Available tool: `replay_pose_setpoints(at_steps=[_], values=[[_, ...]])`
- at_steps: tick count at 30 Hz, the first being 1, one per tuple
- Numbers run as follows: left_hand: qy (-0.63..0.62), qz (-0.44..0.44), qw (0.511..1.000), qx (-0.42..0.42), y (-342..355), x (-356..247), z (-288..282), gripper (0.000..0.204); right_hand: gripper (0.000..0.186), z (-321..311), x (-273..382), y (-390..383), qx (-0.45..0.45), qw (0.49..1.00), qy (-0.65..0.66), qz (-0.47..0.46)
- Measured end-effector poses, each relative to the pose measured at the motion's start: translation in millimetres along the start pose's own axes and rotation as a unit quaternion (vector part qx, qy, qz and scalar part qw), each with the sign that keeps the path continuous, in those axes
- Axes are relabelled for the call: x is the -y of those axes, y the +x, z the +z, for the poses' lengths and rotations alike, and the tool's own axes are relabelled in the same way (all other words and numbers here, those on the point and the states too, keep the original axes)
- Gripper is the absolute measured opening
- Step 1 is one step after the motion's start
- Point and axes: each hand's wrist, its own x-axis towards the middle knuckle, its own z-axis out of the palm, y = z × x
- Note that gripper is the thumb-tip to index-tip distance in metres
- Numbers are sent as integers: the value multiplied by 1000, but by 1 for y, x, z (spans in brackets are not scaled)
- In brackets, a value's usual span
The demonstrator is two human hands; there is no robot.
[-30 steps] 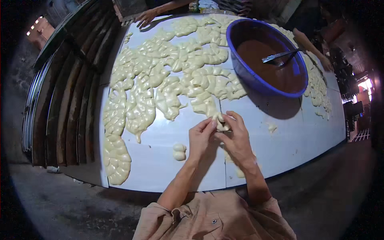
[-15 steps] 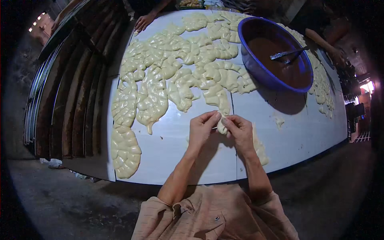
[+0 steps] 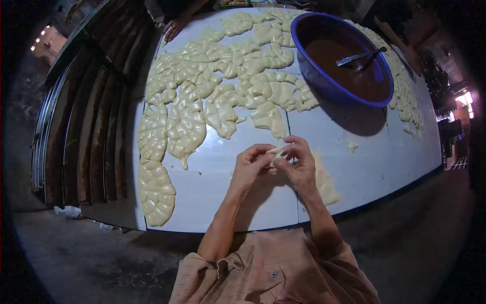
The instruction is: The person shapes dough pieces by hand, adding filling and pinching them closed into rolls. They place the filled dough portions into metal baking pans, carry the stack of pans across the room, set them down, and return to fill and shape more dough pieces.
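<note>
Between my two hands, over the near part of the white table (image 3: 205, 195), is a small piece of pale dough (image 3: 277, 153). My left hand (image 3: 253, 163) pinches its left side with thumb and fingers. My right hand (image 3: 298, 163) grips the other side, its fingers curled over the top. Just beyond my fingertips lies the end of a large glossy sheet of pale dough (image 3: 268, 120), dimpled all over. The piece in my hands looks apart from that sheet. Part of it is hidden by my fingers.
A blue basin (image 3: 304, 48) of brown filling with a metal spoon (image 3: 360, 57) stands at the right. A flat dough strip (image 3: 326, 185) lies beside my right forearm. Dark trays (image 3: 86, 137) lean in a rack at the left. Other people's hands (image 3: 173, 29) rest at the far edges.
The dough piece, which hung at the end of the sheet, is now apart from it in my hands. My right fingers have folded over it. The view has shifted slightly.
</note>
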Motion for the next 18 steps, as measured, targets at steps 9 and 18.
replay_pose_setpoints(at_steps=[9,18], values=[[-12,28,1000,6,-28,1,8,24,15,26,-15,-16,-103,979,-173,-38],[43,-11,995,-93,-48,17,-34,31,32,28,6,-42,123,981,-135,-73]])
